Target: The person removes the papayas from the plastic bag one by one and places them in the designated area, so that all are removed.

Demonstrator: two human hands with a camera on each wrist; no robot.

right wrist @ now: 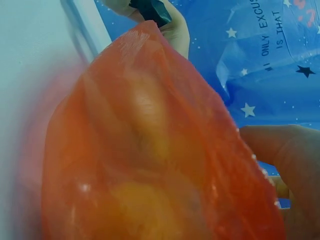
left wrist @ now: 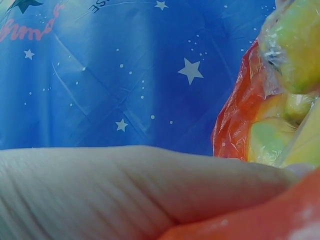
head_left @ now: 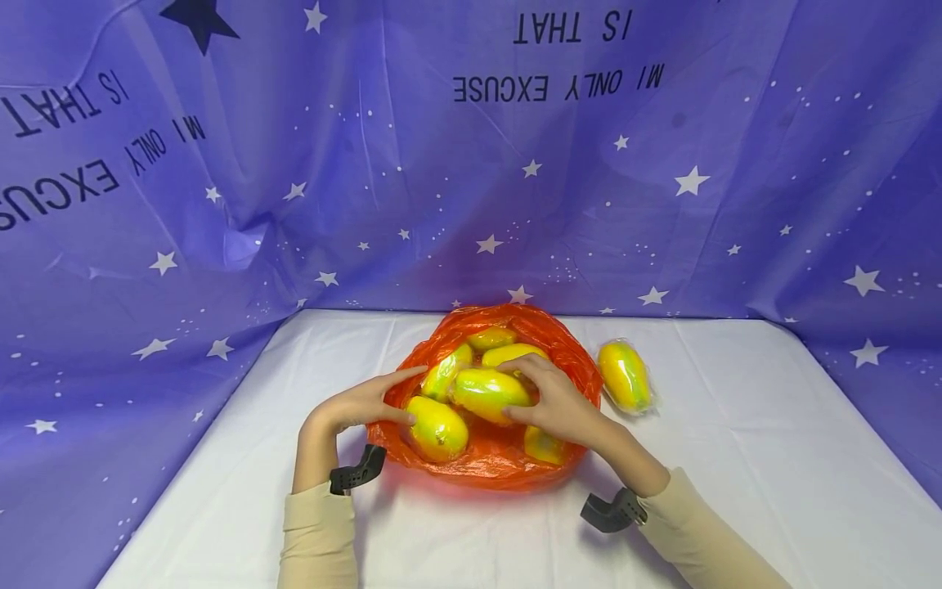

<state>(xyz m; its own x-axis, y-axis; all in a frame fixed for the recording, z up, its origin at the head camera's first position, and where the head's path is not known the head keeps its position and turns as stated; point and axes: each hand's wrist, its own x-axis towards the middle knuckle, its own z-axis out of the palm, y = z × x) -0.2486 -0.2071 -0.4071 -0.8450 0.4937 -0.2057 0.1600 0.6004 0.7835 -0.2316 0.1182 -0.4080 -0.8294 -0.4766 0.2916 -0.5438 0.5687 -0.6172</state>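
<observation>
A red plastic bag [head_left: 493,478] lies with its mouth wide on the white table, holding several yellow-green papayas wrapped in clear film. My right hand [head_left: 562,401] reaches in over the bag's right side and grips the middle papaya [head_left: 482,393] between fingers and thumb. At the left rim, my left hand [head_left: 361,405] rests with fingers and thumb spread apart. Its thumb tip is close to the front-left papaya [head_left: 439,429]. In the left wrist view the thumb [left wrist: 125,185] lies across the bag's edge. Red film hides most of the right wrist view.
One more wrapped papaya [head_left: 624,376] lies on the white table [head_left: 736,458], right of the bag. A purple star-printed cloth [head_left: 456,188] hangs behind and along both sides. Black wrist mounts [head_left: 614,511] sit on both forearms.
</observation>
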